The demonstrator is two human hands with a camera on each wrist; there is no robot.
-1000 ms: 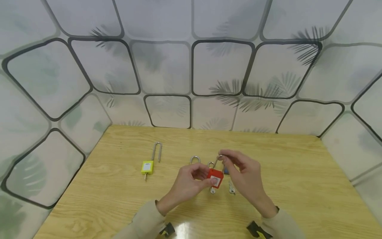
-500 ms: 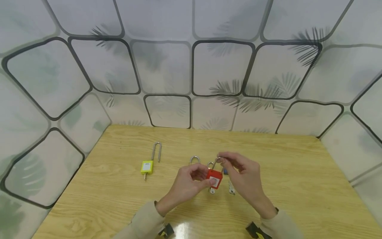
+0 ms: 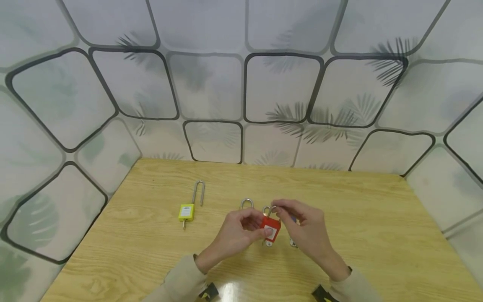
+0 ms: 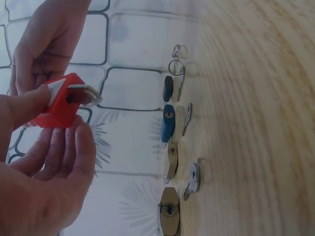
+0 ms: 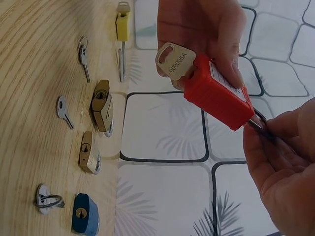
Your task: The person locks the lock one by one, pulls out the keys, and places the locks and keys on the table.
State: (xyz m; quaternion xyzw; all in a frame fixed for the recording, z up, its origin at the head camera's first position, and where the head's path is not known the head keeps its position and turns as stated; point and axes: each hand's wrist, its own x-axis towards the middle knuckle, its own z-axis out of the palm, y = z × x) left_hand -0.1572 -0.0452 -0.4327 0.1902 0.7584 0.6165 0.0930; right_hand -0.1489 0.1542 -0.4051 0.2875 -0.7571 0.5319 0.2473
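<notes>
The person's left hand grips the red padlock above the table; the right hand pinches its shackle. Left of the red padlock lies a yellow padlock; right, a blue padlock, partly hidden by that hand.

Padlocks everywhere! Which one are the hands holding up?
The red, boxy padlock with the white label; the others, like the yellow, square padlock, rest on the wooden table.
</notes>
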